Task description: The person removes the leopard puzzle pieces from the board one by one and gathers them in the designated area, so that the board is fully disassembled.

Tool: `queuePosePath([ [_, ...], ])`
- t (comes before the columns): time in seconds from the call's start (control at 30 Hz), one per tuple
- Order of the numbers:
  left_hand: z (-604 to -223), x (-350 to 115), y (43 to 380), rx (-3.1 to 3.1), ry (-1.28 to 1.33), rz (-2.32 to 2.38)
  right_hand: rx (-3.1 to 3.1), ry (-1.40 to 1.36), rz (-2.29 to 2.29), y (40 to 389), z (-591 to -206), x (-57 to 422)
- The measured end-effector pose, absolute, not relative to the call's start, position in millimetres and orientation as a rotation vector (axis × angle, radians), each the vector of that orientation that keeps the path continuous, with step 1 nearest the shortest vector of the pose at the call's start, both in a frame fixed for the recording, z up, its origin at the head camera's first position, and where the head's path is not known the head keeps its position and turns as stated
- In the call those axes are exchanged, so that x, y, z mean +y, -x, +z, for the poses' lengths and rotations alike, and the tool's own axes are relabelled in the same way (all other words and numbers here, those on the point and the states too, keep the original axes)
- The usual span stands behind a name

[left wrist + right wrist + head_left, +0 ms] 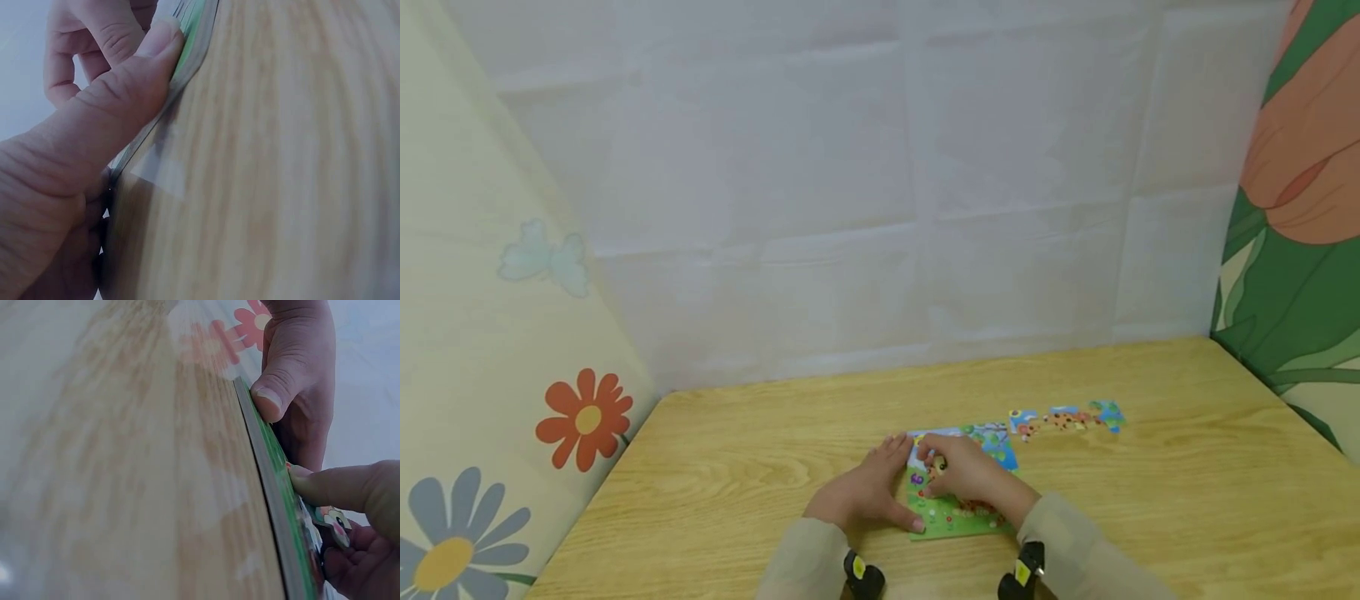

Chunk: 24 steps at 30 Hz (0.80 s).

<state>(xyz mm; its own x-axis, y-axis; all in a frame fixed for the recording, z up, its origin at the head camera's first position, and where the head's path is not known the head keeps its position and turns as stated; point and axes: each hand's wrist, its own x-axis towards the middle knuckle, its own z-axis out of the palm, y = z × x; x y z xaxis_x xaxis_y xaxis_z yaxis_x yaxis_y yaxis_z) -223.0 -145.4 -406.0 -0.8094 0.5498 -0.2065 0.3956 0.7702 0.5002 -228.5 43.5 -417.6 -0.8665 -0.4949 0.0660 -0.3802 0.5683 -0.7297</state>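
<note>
A colourful jigsaw puzzle board point(931, 528) with a green lower border lies on the table. My left hand point(867, 487) spreads along its left side, fingers near the far corner, thumb resting at the near corner. Over the picture, my right hand point(966, 471) pinches a puzzle piece point(339, 526) printed with a large eye and a pink cheek. The right wrist view shows this piece tilted up from the board, the thumb touching the board's surface. Much of the picture is hidden under the right hand.
Several loose puzzle pieces point(1067, 418) with spotted, blue and green print lie just beyond the board's right far corner. The wooden table point(737, 467) meets a white sheet point(850, 208) behind, with flower-printed cloths at both sides.
</note>
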Motion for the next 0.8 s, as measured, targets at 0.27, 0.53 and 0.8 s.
queuePosePath([
  [0.27,-405,-146,223,2.624,-0.734,0.621,2.6,0.738,-1.335,234,-426,47],
  [0.53,-406,-145,224,2.629,-0.739,0.624,2.544,0.56,-1.518,234,-429,49],
  [0.8,-406,-145,222,2.636,-0.725,0.614,2.363,0.382,-1.788,236,-430,53],
])
